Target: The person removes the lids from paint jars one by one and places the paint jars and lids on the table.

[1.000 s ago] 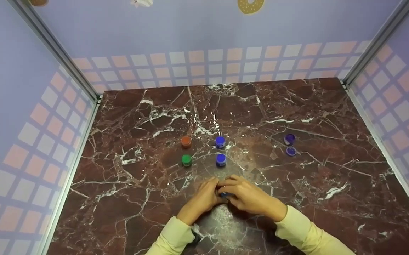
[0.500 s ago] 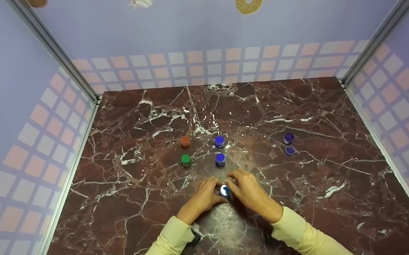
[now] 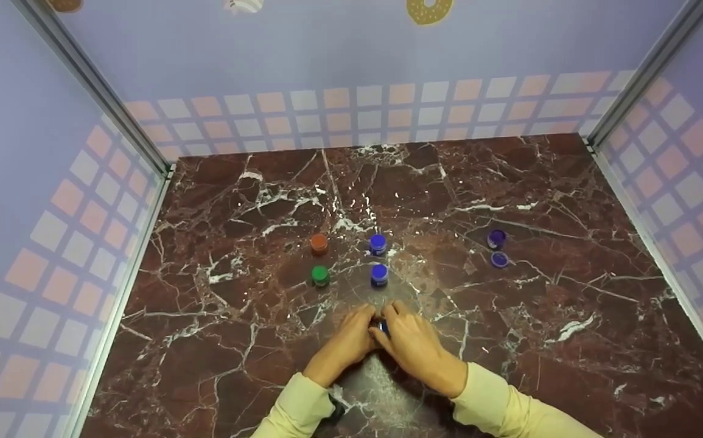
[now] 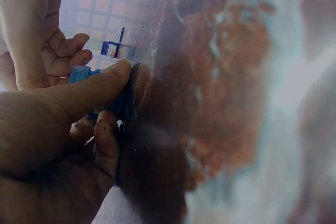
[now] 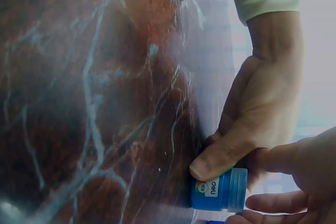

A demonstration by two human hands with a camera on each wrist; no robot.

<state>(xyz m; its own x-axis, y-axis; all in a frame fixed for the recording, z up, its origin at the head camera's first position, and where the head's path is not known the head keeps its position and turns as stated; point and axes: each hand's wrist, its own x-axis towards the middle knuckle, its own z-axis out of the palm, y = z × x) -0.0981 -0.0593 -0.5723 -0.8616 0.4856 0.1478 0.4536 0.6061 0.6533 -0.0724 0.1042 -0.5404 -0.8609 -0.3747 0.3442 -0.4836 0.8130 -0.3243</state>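
Pinching the small blue jar between my left hand and right hand, label possibly "deli"; right fingers now cover the lid exposed half a second ago.

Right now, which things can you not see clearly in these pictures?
- Small blue jar: in the head view both hands cover nearly all of it; whether its lid is on cannot be told.
- Jar label: right wrist view, print too small to read.
- Left hand fingers: left wrist view, close and blurred.
- Right hand: right wrist view, cut off by the edge.
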